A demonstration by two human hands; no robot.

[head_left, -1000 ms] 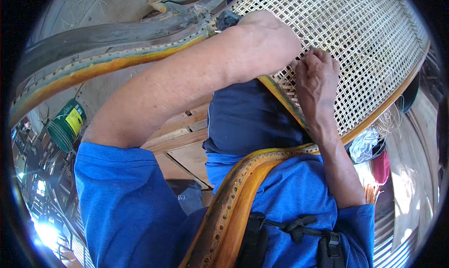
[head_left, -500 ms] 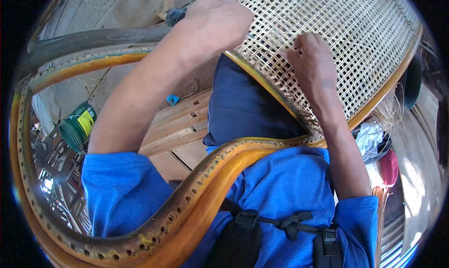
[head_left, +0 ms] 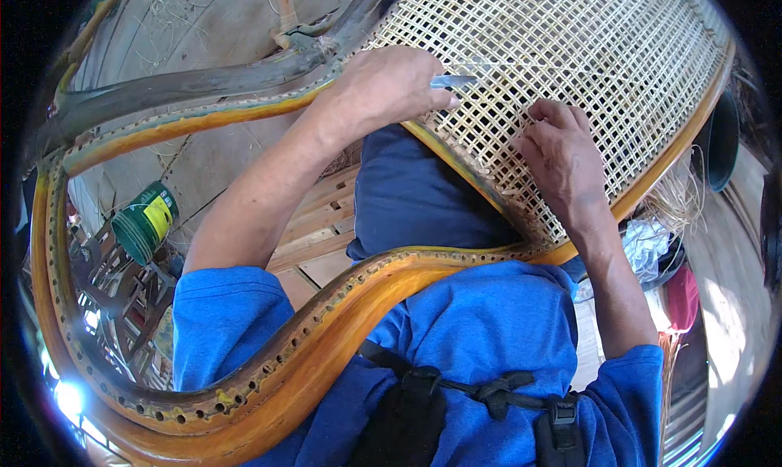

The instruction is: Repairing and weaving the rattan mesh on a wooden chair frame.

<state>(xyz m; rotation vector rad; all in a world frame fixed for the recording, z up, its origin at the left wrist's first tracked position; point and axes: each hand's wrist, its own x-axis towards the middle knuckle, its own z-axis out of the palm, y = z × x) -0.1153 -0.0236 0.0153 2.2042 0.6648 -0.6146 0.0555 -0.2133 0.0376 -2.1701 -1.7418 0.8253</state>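
A seated person in a blue shirt (head_left: 489,328) and dark trousers (head_left: 428,198), seen from above, works at a curved wooden frame (head_left: 326,324) lying across the lap. The frame is orange-brown, its edge dotted with small holes. At the upper right, a panel of open cane weave (head_left: 603,68) fills one section of it, reaching over the person's thigh.

The two hands are apart, both over the weave. The left hand (head_left: 393,83), at the panel's left edge, is closed around a slim blue-grey tool (head_left: 453,81) whose tip points right; its rear end is hidden in the fist. The right hand (head_left: 564,153), nearer the middle, has bent fingers close to the weave; whether they pinch a strand cannot be told.

At left stands a green bucket (head_left: 137,232) with a yellow label; at right, loose strands (head_left: 680,197) hang beside the frame.
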